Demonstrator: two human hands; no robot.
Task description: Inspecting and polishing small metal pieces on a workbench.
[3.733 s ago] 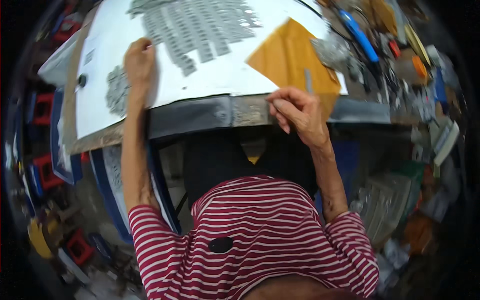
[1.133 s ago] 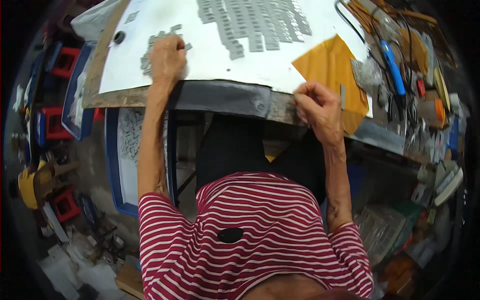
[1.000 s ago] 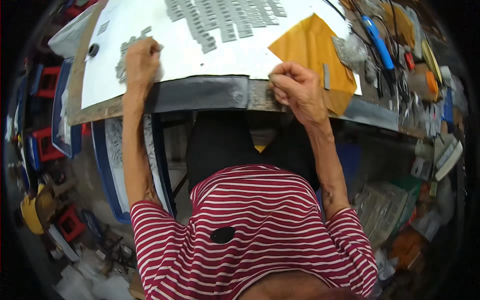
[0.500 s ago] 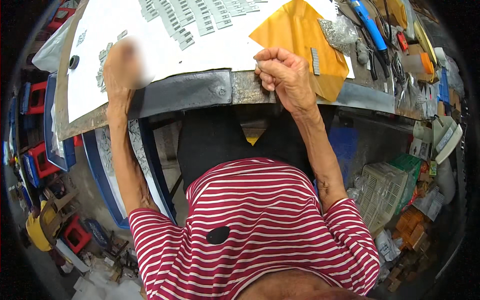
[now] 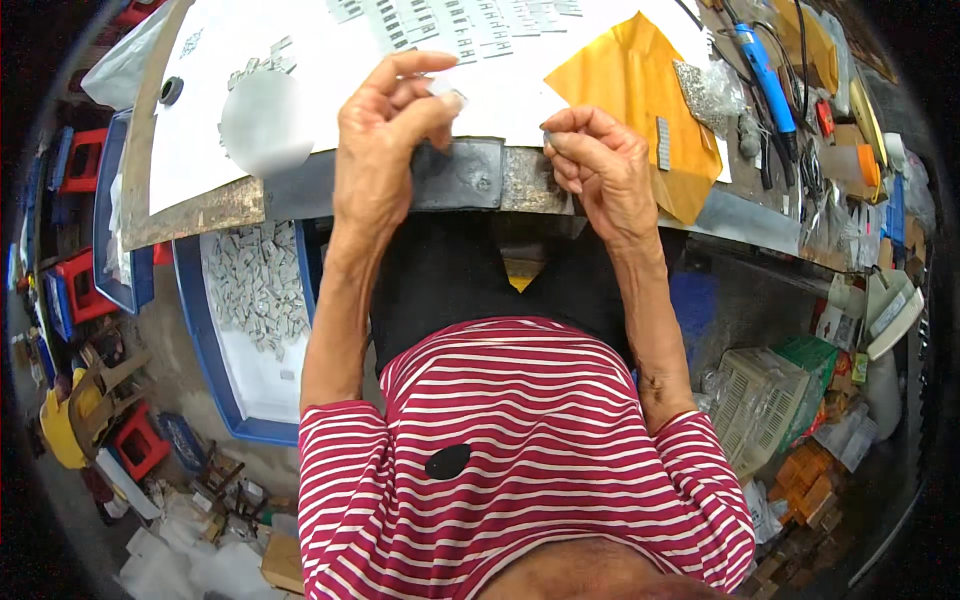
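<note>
My left hand (image 5: pixel 390 125) is over the white sheet (image 5: pixel 320 85), near the table's front edge. Its thumb and forefinger are spread apart, and I see nothing held between them. To its right, my right hand (image 5: pixel 600 155) is closed in a pinch beside an orange-yellow envelope (image 5: pixel 605 80). A tiny grey bit shows at those fingertips, too small to name. Rows of small flat grey pieces (image 5: pixel 463 40) lie beyond my left hand. A loose heap of similar pieces (image 5: pixel 255 68) lies at the left, partly hidden by a blurred patch.
On the envelope lie a narrow grey strip (image 5: pixel 663 143) and a clear bag of small metal parts (image 5: pixel 695 92). A blue electric screwdriver (image 5: pixel 762 75) and tools lie right. A black ring (image 5: pixel 171 91) sits far left. Below the table, a blue tray (image 5: pixel 222 385) holds many grey pieces.
My left hand has moved right from the heap toward the middle, its fingers now apart. My right hand keeps its pinch beside the envelope. The whole view has shifted slightly.
</note>
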